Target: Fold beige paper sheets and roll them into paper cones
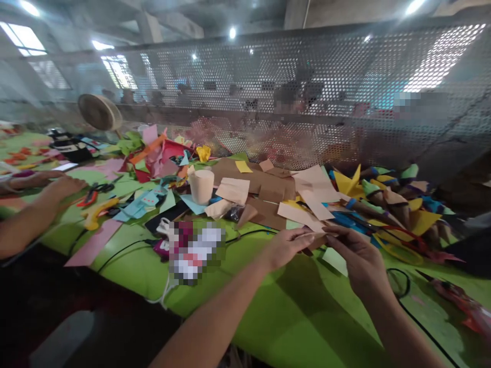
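Over the green table (268,322), my left hand (286,249) and my right hand (360,259) meet at a small piece of brown paper (319,239). Thumb and fingers of each hand pinch one side of it; its exact shape is partly hidden by the fingers. Just beyond lie loose beige paper pieces (299,215) and brown sheets (264,213). A pale green paper piece (335,260) lies flat beside my right hand.
A pale cup (201,186), cables and a pixelated object (197,251) are left of my hands. Colourful paper pieces (402,197) heap up at right, near red-handled scissors (456,294). Another person's arm (34,214) rests at far left. A perforated metal screen (245,92) stands behind.
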Available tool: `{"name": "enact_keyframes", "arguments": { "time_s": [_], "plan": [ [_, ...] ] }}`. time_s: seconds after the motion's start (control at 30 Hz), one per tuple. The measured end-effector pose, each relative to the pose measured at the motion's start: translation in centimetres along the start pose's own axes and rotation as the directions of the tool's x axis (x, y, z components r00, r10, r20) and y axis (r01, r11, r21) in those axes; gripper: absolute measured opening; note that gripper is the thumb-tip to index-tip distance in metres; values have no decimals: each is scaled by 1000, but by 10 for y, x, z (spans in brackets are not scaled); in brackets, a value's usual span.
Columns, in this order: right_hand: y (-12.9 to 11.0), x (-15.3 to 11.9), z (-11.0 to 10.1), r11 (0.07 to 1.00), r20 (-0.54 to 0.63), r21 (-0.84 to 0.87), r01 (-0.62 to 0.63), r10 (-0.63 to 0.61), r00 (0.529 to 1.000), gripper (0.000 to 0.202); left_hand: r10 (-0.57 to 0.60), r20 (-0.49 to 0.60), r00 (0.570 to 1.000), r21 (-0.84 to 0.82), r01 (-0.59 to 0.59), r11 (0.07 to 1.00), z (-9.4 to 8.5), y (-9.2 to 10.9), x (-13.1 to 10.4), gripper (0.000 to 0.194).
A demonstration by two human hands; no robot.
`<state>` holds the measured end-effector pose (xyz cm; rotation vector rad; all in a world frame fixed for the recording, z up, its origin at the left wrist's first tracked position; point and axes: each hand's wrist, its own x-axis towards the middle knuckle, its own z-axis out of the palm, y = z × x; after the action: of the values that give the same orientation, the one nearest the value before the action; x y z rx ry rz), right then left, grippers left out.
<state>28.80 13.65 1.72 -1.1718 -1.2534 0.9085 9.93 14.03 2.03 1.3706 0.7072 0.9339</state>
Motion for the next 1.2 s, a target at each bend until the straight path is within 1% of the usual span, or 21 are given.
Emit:
{"name": "enact_keyframes", "arguments": {
  "time_s": [0.13, 0.23, 0.3, 0.33, 0.4, 0.43, 0.47, 0.5, 0.53, 0.57, 0.6, 0.63, 0.7, 0.73, 0.77, 0.83, 0.9, 0.97, 1.03, 1.13, 1.2],
  "plan": [
    [-2, 0, 2, 998, -19, 42, -47, 48, 999, 31, -22, 43, 999, -34, 24, 999, -3, 1, 0, 49],
    [-2, 0, 3, 996, -6, 74, -50, 51, 999, 33, -63, 32, 997, -34, 64, 997, -3, 1, 1, 51],
    [-2, -1, 3, 996, -6, 83, -34, 34, 999, 31, -47, 6, 999, 2, 47, 999, -7, 3, 2, 50],
    [-1, -1, 2, 997, -17, 78, -19, 21, 1000, 30, -23, -26, 999, 36, 24, 999, -10, 5, 2, 47],
    [0, -1, 2, 999, -45, 52, 11, -8, 999, 28, 40, -152, 988, 156, -16, 988, -22, 11, 1, 37],
    [1, -1, 1, 999, -60, 32, 23, -21, 998, 27, 65, -256, 964, 241, -1, 970, -31, 14, 0, 34],
    [2, 0, 1, 999, -72, 9, 31, -30, 997, 26, 105, -364, 926, 356, 34, 934, -40, 18, -1, 29],
    [2, 0, 1, 999, -75, -17, 32, -33, 997, 26, 150, -450, 880, 503, 111, 857, -51, 22, -2, 25],
    [3, 1, 1, 999, -72, -44, 29, -32, 997, 26, 206, -535, 819, 634, 227, 739, -61, 25, -4, 22],
    [4, 2, 1, 997, -63, -73, 23, -28, 998, 26, 249, -597, 763, 715, 364, 597, -71, 26, -6, 20],
    [5, 2, 0, 995, -50, -101, 17, -22, 998, 26, 279, -638, 717, 746, 486, 456, -80, 26, -8, 25],
    [6, 3, 0, 991, -37, -130, 15, -19, 999, 26, 275, -659, 700, 747, 568, 344, -87, 25, -9, 32],
    [7, 4, -1, 980, -26, -198, 26, -32, 999, 28, 216, -670, 710, 742, 647, 175, -96, 20, -11, 43],
    [8, 4, -3, 967, -33, -250, 39, -49, 998, 31, 191, -668, 719, 743, 659, 118, -98, 17, -12, 47],
    [8, 5, -4, 948, -43, -313, 56, -73, 996, 34, 173, -664, 727, 746, 661, 80, -99, 14, -12, 47],
    [7, 5, -7, 896, -66, -435, 92, -134, 989, 38, 157, -661, 733, 748, 660, 66, -99, 10, -12, 44],
    [7, 6, -10, 859, -76, -498, 119, -180, 981, 39, 141, -661, 737, 750, 653, 103, -98, 8, -11, 37],
    [8, 7, -11, 856, -76, -499, 135, -199, 977, 37, 132, -649, 749, 760, 633, 148, -97, 8, -12, 30],
    [9, 8, -10, 859, -74, -492, 145, -207, 975, 36, 139, -627, 767, 777, 602, 182, -97, 7, -13, 28],
    [10, 8, -8, 856, -78, -488, 170, -237, 968, 33, 153, -608, 779, 786, 562, 258, -99, 7, -14, 34],
    [9, 6, -7, 843, -68, -496, 210, -278, 958, 30, 168, -591, 789, 788, 520, 331, -100, 9, -12, 39]
  ]
}}
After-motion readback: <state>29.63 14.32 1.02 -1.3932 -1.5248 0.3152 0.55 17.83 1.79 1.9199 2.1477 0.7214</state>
